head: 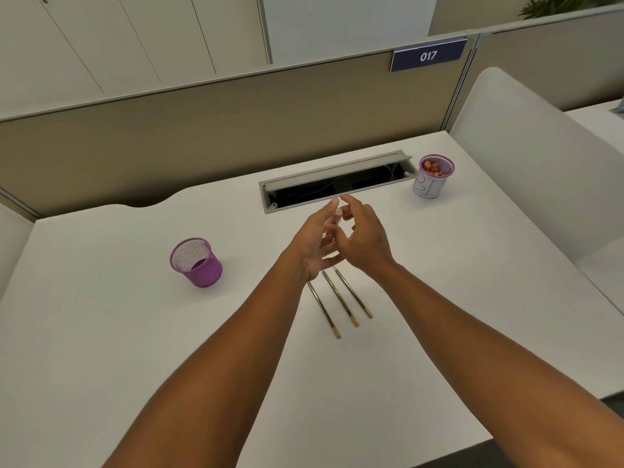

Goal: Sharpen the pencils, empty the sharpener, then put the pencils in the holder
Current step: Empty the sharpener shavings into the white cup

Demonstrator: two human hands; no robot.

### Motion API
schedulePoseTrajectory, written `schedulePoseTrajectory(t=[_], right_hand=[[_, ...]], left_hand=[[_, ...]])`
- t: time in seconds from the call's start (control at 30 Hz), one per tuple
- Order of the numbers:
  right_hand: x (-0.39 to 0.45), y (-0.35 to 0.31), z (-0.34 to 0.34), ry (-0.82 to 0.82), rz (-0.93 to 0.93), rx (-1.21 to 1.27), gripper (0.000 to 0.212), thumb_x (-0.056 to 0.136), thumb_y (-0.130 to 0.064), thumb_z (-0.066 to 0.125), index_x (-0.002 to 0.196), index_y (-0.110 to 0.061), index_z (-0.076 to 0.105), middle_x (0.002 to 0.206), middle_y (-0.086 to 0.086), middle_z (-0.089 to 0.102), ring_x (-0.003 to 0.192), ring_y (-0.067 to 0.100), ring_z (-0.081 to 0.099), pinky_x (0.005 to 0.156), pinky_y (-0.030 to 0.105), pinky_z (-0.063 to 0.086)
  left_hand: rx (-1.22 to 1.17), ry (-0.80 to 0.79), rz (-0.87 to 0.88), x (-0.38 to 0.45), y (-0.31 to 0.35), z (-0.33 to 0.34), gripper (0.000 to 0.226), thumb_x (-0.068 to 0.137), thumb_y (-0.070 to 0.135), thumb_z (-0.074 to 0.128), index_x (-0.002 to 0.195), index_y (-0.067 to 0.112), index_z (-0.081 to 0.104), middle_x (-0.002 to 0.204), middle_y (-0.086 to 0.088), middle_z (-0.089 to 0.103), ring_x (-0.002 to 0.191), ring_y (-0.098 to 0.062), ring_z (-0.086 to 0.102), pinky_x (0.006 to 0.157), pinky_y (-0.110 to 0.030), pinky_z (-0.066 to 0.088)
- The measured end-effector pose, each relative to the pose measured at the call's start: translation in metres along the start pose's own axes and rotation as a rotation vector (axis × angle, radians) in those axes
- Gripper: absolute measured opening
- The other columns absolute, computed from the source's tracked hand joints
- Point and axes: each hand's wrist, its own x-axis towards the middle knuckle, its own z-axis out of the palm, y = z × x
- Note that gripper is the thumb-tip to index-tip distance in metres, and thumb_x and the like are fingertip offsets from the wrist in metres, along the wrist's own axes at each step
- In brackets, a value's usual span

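Hands (pixel 312 243) (pixel 363 243) together over pencils (pixel 341 298) | fingers: grip unclear, small pale object (pixel 341 213) between | holder (pixel 196 261) left

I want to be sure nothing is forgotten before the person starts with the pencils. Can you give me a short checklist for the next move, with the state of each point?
1. Three pencils lie side by side on the desk, within reach: ok.
2. Purple mesh holder stands upright, nothing visible inside: ok.
3. Cup with shavings stands upright at the far right: ok.
4. Sharpener in the hands: a small pale object shows between the fingers, too hidden to name: cannot tell.
5. Left hand and right hand are together above the pencils' far ends, touching no pencil: ok.
6. Pencil tips are hidden under the hands: cannot tell.
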Motion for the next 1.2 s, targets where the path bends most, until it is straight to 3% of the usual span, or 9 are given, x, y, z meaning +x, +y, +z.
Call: schedulePoseTrajectory(t=[0.2, 0.37, 0.53, 0.6, 0.7, 0.8, 0.9, 1.0, 1.2], right_hand=[[-0.003, -0.007, -0.001, 0.051, -0.001, 0.01, 0.051, 0.091, -0.027, 0.061, 0.138, -0.017, 0.043, 0.116, 0.004, 0.059, 0.099, 0.01, 0.054, 0.078, 0.019, 0.044], [-0.002, -0.007, -0.009, 0.065, 0.013, 0.096, 0.035, 0.092, -0.024, 0.06, 0.125, -0.016, 0.054, 0.114, 0.001, 0.062, 0.097, 0.012, 0.059, 0.077, 0.024, 0.055], [0.003, 0.012, -0.025, 0.07, 0.059, 0.112, 0.029, 0.091, -0.027, 0.062, 0.119, -0.018, 0.058, 0.108, -0.001, 0.064, 0.092, 0.009, 0.059, 0.069, 0.011, 0.045], [0.008, 0.02, -0.033, 0.068, 0.072, 0.113, 0.028, 0.091, -0.029, 0.062, 0.117, -0.018, 0.059, 0.105, -0.003, 0.065, 0.091, 0.008, 0.058, 0.07, 0.011, 0.044], [0.015, 0.035, -0.045, 0.056, 0.068, 0.13, 0.027, 0.09, -0.027, 0.064, 0.115, -0.018, 0.059, 0.102, -0.006, 0.064, 0.09, 0.006, 0.058, 0.071, 0.012, 0.044], [0.022, 0.052, -0.058, 0.016, 0.065, 0.139, 0.029, 0.091, -0.026, 0.064, 0.117, -0.015, 0.059, 0.106, 0.0, 0.065, 0.091, 0.009, 0.059, 0.073, 0.013, 0.045], [0.03, 0.066, -0.072, -0.042, 0.103, 0.143, 0.032, 0.092, -0.027, 0.062, 0.121, -0.014, 0.057, 0.111, 0.001, 0.063, 0.094, 0.012, 0.059, 0.076, 0.019, 0.048], [0.038, 0.084, -0.086, -0.109, 0.116, 0.143, 0.033, 0.093, -0.026, 0.06, 0.124, -0.013, 0.057, 0.115, 0.004, 0.062, 0.097, 0.014, 0.058, 0.077, 0.019, 0.047], [0.054, 0.105, -0.105, -0.25, 0.164, 0.148, 0.034, 0.097, -0.025, 0.054, 0.129, -0.014, 0.053, 0.118, 0.005, 0.055, 0.099, 0.015, 0.055, 0.083, 0.03, 0.052]], left_hand=[[0.024, -0.025, 0.009, 0.002, 0.003, -0.005, 0.036, 0.088, 0.051, 0.064, 0.102, 0.018, 0.073, 0.11, -0.006, 0.071, 0.097, -0.024, 0.069, 0.067, -0.031, 0.06], [0.049, -0.052, 0.037, 0.008, 0.006, 0.004, 0.042, 0.089, 0.052, 0.061, 0.105, 0.015, 0.073, 0.098, -0.004, 0.077, 0.095, -0.024, 0.071, 0.064, -0.029, 0.059], [0.131, -0.146, 0.025, 0.016, 0.011, 0.023, 0.047, 0.084, 0.059, 0.064, 0.1, 0.016, 0.073, 0.084, -0.002, 0.078, 0.078, -0.018, 0.077, 0.062, -0.029, 0.06], [0.162, -0.156, 0.034, 0.021, 0.013, 0.034, 0.049, 0.084, 0.061, 0.064, 0.105, 0.018, 0.072, 0.093, -0.004, 0.079, 0.083, -0.019, 0.077, 0.065, -0.031, 0.06], [0.257, -0.092, 0.113, 0.031, 0.014, 0.052, 0.044, 0.088, 0.062, 0.06, 0.11, 0.025, 0.07, 0.117, -0.004, 0.069, 0.11, -0.024, 0.065, 0.083, -0.037, 0.057], [0.378, -0.03, 0.29, 0.043, 0.014, 0.069, 0.037, 0.095, 0.054, 0.056, 0.113, 0.026, 0.069, 0.113, 0.007, 0.066, 0.115, -0.019, 0.058, 0.091, -0.037, 0.048], [0.633, 0.058, 0.55, 0.059, 0.01, 0.082, 0.033, 0.098, 0.049, 0.054, 0.115, 0.024, 0.068, 0.11, 0.007, 0.069, 0.107, -0.013, 0.062, 0.091, -0.034, 0.051], [1.102, 0.149, 0.76, 0.073, 0.008, 0.092, 0.04, 0.1, 0.056, 0.04, 0.119, 0.027, 0.061, 0.109, 0.008, 0.067, 0.098, -0.011, 0.061, 0.081, -0.03, 0.051], [1.568, 0.182, 0.878, 0.096, 0.016, 0.103, 0.041, 0.103, 0.057, 0.022, 0.114, 0.027, 0.048, 0.084, 0.008, 0.06, 0.072, -0.015, 0.06, 0.062, -0.034, 0.051]])
